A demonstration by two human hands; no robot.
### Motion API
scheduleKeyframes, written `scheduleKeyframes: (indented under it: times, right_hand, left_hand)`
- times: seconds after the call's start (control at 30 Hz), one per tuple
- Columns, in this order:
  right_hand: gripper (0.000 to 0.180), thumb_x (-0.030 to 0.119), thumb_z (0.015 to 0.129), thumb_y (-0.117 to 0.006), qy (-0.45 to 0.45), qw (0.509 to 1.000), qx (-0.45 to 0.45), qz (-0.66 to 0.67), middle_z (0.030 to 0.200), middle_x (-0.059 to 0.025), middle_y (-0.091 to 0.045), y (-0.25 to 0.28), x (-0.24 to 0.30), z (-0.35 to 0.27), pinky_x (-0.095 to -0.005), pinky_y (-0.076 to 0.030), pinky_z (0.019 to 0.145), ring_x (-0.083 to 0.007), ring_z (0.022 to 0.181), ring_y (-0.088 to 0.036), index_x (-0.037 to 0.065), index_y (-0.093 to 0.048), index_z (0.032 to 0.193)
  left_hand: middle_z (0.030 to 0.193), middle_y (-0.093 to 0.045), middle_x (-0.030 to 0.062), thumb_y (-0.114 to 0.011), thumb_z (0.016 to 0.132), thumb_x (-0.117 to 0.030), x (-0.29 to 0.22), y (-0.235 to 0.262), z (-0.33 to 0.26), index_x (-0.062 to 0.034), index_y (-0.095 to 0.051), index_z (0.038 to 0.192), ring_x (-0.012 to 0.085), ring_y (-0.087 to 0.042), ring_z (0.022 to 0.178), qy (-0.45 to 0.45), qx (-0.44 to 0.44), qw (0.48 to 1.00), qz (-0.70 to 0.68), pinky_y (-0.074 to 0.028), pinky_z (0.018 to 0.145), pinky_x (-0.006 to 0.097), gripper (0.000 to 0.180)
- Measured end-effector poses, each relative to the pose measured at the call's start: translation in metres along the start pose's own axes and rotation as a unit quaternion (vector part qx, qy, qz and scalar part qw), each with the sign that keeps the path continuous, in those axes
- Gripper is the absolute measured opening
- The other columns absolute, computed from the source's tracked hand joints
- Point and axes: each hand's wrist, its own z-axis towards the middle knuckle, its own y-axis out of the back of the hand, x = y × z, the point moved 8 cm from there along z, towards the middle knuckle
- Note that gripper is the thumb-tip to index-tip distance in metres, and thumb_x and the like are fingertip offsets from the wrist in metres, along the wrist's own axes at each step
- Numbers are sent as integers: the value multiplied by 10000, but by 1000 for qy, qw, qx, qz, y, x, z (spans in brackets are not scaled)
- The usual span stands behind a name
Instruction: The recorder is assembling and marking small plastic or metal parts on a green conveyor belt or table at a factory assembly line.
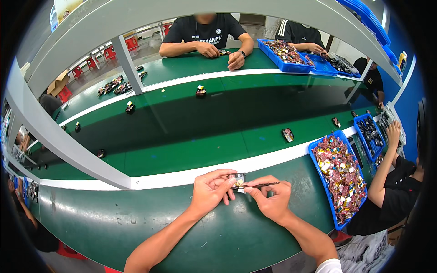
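Two hands meet at six o'clock: the left hand (210,190) pinches one small black component (237,179) with a yellowish face, the right hand (271,199) grips one thin dark tweezer tool (260,184) against it. One blue tray (318,146) of foil pieces sits at three o'clock.

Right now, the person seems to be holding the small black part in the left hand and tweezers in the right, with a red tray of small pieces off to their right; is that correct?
Not quite: the tray is blue, not red, as the head view shows. The rest holds: the left hand holds the small black part, the right hand holds the tweezers, and the tray of small pieces lies to the person's right.
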Motion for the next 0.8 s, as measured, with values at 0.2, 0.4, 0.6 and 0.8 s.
scheduleKeyframes:
  times: [0.2, 0.4, 0.6, 0.8]
  right_hand:
    - [84, -12, 769, -828, 14, 1000, 5, -20, 808, -33, -776, 0, 5, 0, -233, -340, 437, -50, 419, -443, 33, -757, 775]
    - [131, -57, 756, -793, 101, 994, 22, -39, 830, -67, -787, -6, 19, 1, -224, -409, 450, -75, 435, -540, 58, -766, 812]
    - [140, -41, 750, -804, 136, 990, 9, -41, 816, -55, -779, -9, 14, -5, -242, -425, 466, -118, 463, -587, 67, -756, 826]
    - [165, -6, 747, -836, 157, 986, -12, -62, 802, -33, -767, 0, 17, 2, -249, -405, 459, -128, 466, -584, 65, -739, 860]
  left_hand:
    - [816, -715, 143, -630, 996, -33, 0, -2, 0, 82, -647, 1217, 171, -693, 626, -2, -7, 1000, 11, -548, 477, 259, 250]
    - [768, -710, 119, -644, 982, -28, 0, -2, -2, 87, -658, 1180, 136, -678, 616, 15, -34, 999, 32, -547, 506, 259, 230]
    - [745, -708, 124, -640, 976, -16, 6, -4, -2, 99, -657, 1147, 146, -673, 582, 19, -55, 996, 72, -566, 525, 272, 206]
    - [804, -697, 144, -622, 961, 11, -1, 8, 10, 113, -650, 1095, 187, -698, 588, 9, -105, 989, 104, -579, 520, 288, 171]
